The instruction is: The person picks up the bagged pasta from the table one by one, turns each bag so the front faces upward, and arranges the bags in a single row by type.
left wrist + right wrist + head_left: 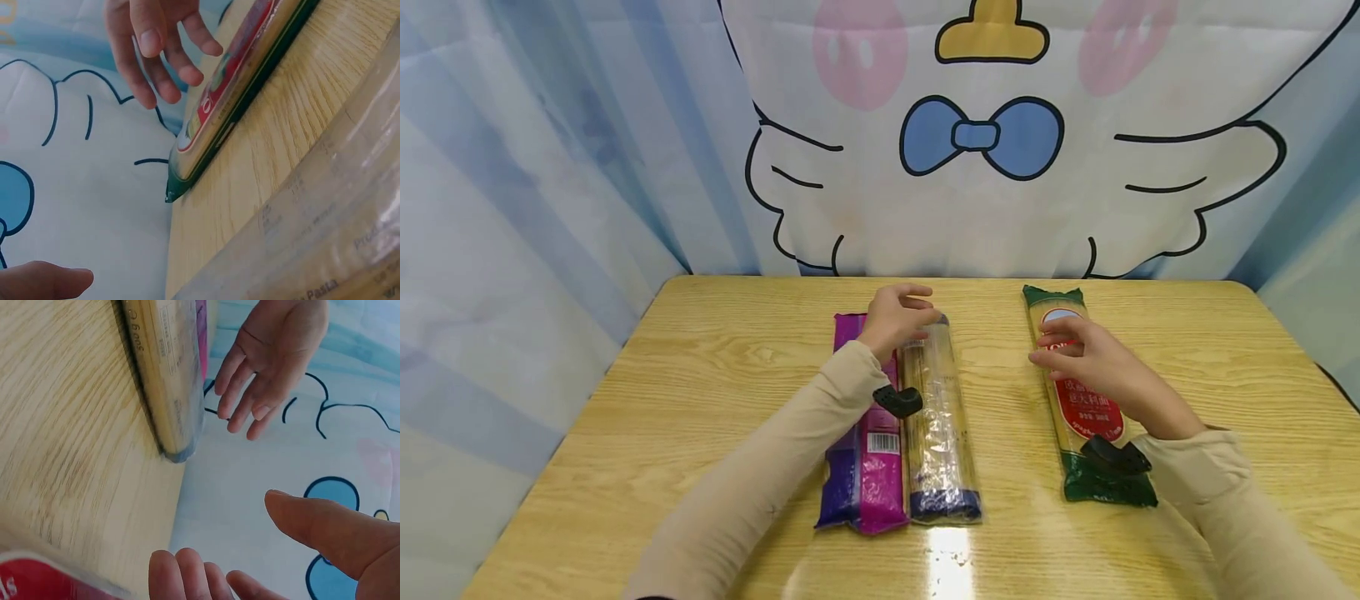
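Observation:
Two pasta packs lie side by side left of the table's middle: a purple and magenta pack (pixel 880 492) and a clear pack of spaghetti with blue ends (pixel 942 417). Over their far ends hovers my left hand (pixel 898 318), fingers loosely bent and holding nothing. To the right lies a spaghetti pack with green ends and a red label (pixel 1086 408). My right hand (pixel 1101 367) is above that pack, its fingers parted around nothing. In the right wrist view, a gap shows between the right thumb (pixel 312 522) and fingers.
The packs lie on a wooden table (pixel 722 367). Behind its far edge hangs a curtain (pixel 985 225) with a cartoon print. A black strap (pixel 898 402) is on the left wrist, another strap (pixel 1116 456) on the right.

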Available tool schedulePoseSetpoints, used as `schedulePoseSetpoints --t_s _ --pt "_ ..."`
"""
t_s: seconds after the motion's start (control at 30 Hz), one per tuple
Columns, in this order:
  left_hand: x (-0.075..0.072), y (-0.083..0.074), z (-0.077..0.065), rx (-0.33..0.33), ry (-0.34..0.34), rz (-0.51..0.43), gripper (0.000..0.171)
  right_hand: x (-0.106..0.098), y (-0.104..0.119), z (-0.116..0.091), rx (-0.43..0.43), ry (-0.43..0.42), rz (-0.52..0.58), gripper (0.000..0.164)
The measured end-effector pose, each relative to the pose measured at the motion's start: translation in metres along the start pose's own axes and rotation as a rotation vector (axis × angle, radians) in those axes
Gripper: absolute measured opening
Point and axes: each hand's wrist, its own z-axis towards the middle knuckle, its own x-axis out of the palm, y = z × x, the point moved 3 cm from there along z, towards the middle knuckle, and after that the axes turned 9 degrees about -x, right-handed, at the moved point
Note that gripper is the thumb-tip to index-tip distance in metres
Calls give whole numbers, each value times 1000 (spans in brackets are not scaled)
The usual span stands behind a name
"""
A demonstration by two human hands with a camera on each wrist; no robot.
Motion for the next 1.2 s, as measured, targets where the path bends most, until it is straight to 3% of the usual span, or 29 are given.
schedulePoseSetpoints --t_s 0.5,0.73,1.2 --pt "-26 6 -1 -32 -20 11 42 16 7 7 -25 33 31 67" --pt "-30 11 1 -48 -25 24 45 25 7 10 -31 74 68 67" --pt "-29 15 0 -94 27 57 53 47 7 15 0 113 135 69"
